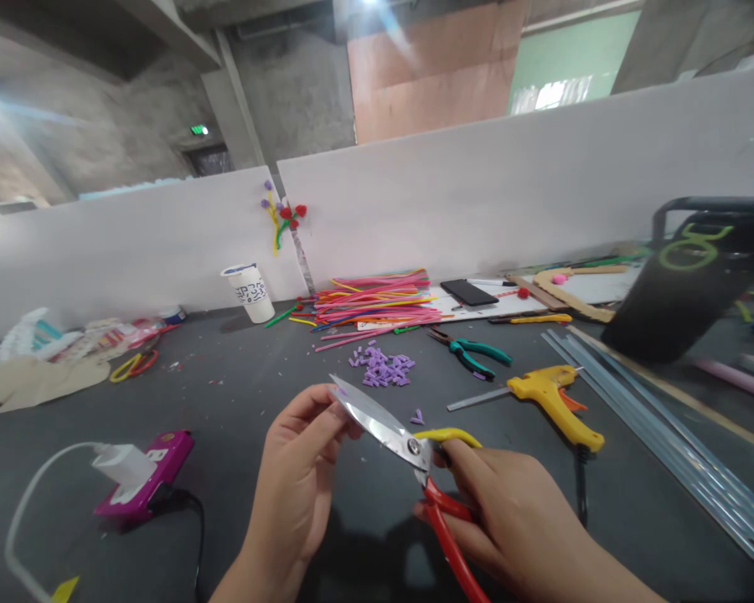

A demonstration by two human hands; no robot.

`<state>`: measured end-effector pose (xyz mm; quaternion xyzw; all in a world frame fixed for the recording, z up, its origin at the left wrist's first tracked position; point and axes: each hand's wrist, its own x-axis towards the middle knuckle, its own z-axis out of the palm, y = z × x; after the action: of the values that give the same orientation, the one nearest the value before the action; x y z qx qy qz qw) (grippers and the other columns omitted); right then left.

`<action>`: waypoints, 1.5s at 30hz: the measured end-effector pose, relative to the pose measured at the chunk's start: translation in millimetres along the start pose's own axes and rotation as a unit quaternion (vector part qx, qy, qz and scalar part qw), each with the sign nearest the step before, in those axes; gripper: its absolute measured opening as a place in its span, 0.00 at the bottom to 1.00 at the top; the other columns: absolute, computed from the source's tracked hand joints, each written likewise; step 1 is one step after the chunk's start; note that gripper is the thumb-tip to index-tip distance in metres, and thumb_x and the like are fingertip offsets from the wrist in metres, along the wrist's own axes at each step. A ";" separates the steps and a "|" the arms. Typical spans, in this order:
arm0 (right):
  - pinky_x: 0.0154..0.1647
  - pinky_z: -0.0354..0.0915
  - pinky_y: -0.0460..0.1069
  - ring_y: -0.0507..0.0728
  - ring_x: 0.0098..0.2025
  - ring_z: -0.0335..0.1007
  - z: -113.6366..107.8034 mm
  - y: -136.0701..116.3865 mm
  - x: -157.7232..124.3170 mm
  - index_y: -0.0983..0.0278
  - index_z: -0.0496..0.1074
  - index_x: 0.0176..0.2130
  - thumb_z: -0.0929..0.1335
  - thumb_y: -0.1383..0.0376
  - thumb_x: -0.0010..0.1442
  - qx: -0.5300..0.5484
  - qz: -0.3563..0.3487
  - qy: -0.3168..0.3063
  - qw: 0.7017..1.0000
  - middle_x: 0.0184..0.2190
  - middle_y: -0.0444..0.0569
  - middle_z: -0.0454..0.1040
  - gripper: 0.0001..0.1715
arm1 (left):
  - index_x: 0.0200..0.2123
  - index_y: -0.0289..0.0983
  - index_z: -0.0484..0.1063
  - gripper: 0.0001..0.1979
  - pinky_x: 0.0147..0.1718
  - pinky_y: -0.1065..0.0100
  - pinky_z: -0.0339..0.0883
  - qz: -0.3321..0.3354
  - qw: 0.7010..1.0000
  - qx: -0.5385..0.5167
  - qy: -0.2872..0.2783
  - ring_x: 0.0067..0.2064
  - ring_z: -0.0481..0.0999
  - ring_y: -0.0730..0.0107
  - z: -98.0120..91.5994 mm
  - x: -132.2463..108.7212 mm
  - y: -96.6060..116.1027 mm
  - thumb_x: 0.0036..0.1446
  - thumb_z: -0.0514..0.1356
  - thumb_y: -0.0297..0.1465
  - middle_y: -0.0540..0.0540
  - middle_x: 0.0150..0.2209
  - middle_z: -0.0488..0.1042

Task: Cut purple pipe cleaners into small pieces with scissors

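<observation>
My right hand (508,502) is wrapped around the handles of a pair of scissors (383,427), one handle red and the other yellow. The blades look nearly closed and point up and to the left. At their tip, my left hand (302,469) pinches thumb against fingers. A hint of purple shows there, but what the fingers hold is too small and covered to make out. Just beyond the blades lies a pile of short purple pieces (386,368) on the dark table. One or two loose purple bits (418,416) lie closer to the scissors.
Behind the pile is a bundle of coloured pipe cleaners (377,301). Teal-handled pliers (471,350), a yellow glue gun (553,402) and clear glue sticks (659,435) lie rightward, near a dark bottle (684,285). Leftward are a white cup (250,293) and a magenta power strip (147,477).
</observation>
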<state>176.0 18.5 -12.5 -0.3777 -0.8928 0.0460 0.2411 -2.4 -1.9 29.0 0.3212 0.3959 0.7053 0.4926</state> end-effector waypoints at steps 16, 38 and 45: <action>0.19 0.49 0.45 0.53 0.19 0.64 0.9 -1.8 -0.8 0.62 0.60 0.29 0.62 0.53 0.55 -0.015 -0.006 0.012 1.000 0.18 0.42 0.69 0.15 | 0.26 0.34 0.73 0.02 0.26 0.79 0.63 0.013 1.000 0.017 -0.008 0.25 0.68 0.80 -3.6 0.8 1.0 0.46 0.60 0.24 0.52 0.23 0.72; 0.12 0.49 0.40 0.45 0.13 0.49 -11.7 -1.6 16.9 0.64 0.61 0.27 0.63 0.61 0.50 0.538 0.226 -0.032 0.812 0.14 0.35 0.57 0.08 | 0.25 0.32 0.71 0.02 0.23 0.76 0.59 -0.253 0.941 0.080 -0.211 0.22 0.66 0.78 8.8 -1.8 -27.3 0.47 0.59 0.26 0.49 0.22 0.69; 0.12 0.48 0.39 0.43 0.12 0.51 -12.3 -0.9 15.7 0.64 0.59 0.23 0.63 0.69 0.48 0.556 0.233 -0.056 0.796 0.15 0.35 0.59 0.05 | 0.25 0.32 0.72 0.03 0.24 0.74 0.59 -0.239 0.923 0.149 -0.262 0.23 0.66 0.76 10.0 -3.1 -31.9 0.46 0.59 0.25 0.48 0.22 0.69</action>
<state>171.7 27.6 4.8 -0.3720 -0.6106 0.6104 0.3410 21.0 4.0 5.7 0.4601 0.4180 0.3901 0.6793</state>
